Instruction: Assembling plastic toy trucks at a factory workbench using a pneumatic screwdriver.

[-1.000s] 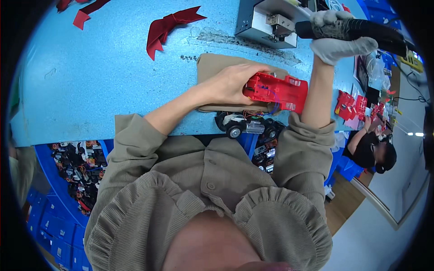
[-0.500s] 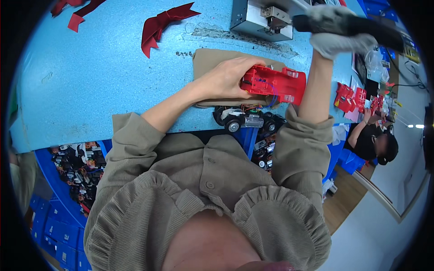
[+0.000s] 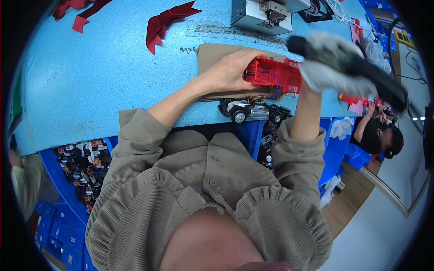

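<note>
My left hand is closed on one end of a red plastic toy car body, which lies with its hollow inside up on a brown pad. Blue wires run out of that body to a black toy car chassis with silver wheels, standing at the table's near edge. My right hand, in a whitish glove, is wrapped round a black electric screwdriver. It is above the body's right end, hiding part of it; motion blurs the glove and the tool, whose tip cannot be made out touching anything.
A metal box-shaped device stands at the back, beside a black fan. Dark red ribbon bows lie at the far left. Under the table, blue bins hold many chassis. A co-worker sits at the right.
My right hand with the electric screwdriver has come down and nearer, over the car body's right end. My left hand keeps its hold on the body. The whole view has shifted slightly.
</note>
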Motion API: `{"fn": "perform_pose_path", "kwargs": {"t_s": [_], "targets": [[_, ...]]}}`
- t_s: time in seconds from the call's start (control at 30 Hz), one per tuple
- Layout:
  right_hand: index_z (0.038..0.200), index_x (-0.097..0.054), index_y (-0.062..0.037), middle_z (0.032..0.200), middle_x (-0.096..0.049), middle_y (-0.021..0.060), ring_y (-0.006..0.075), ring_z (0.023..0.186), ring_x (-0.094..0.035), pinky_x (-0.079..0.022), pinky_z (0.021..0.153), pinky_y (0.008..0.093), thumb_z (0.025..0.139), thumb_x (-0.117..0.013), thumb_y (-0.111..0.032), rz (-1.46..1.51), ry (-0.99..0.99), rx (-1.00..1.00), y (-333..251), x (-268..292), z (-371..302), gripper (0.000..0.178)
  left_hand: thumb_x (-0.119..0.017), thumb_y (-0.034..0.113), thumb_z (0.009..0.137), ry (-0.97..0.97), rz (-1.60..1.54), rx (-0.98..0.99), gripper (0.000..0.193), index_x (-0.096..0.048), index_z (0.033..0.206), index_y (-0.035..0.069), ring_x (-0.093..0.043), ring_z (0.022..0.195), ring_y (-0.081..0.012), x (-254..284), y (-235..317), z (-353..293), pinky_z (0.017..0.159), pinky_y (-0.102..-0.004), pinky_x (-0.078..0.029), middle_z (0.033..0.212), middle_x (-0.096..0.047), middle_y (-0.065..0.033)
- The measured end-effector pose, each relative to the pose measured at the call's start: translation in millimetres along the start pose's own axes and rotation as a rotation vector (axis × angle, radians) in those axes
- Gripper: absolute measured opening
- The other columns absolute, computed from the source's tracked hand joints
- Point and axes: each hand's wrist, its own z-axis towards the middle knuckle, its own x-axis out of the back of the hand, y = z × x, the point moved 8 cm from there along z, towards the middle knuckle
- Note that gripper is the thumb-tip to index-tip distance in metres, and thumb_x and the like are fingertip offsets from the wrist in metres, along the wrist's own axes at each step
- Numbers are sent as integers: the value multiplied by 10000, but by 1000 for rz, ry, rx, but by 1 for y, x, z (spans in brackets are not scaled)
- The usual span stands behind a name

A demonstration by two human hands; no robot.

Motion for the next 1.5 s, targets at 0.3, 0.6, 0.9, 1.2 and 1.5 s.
{"fn": "perform_pose_path", "kwargs": {"t_s": [0.3,0.6,0.9,1.2,1.5], "targets": [[810,-523,-32,582,-519,105,240,442,-515,-468,428,374,669,-242,-856,27,116,61,-28,20,-49,882,-749,166,653,-28,9,-9,598,-459,1157,27,-561,984,-293,-2,0,4,849,-355,-461,1076,-549,-150],[834,-505,-36,582,-502,106,238,457,-514,-469,444,376,666,-252,-854,26,249,-35,-16,29,-56,873,-752,162,653,-8,8,1,586,-465,1147,27,-559,986,-291,-1,0,2,843,-350,-459,1073,-550,-146],[871,-480,-25,606,-504,117,233,474,-507,-466,458,368,688,-260,-835,-46,222,-21,-15,28,-58,859,-749,163,653,-6,11,26,570,-472,1135,35,-559,970,-297,-2,-4,1,832,-358,-461,1062,-552,-140],[879,-519,-7,611,-505,114,234,481,-497,-449,465,342,678,-334,-830,-89,82,-68,6,-3,-57,867,-743,182,653,-13,-17,51,576,-472,1141,40,-548,976,-317,-6,-5,0,832,-367,-458,1061,-551,-148],[996,-502,-8,846,-578,150,250,748,-567,-497,694,385,754,-540,-631,-393,29,-558,20,39,-101,669,-760,213,638,-84,-100,123,587,-488,1132,49,-564,965,-275,8,5,9,820,-354,-459,1032,-565,-149]]}}
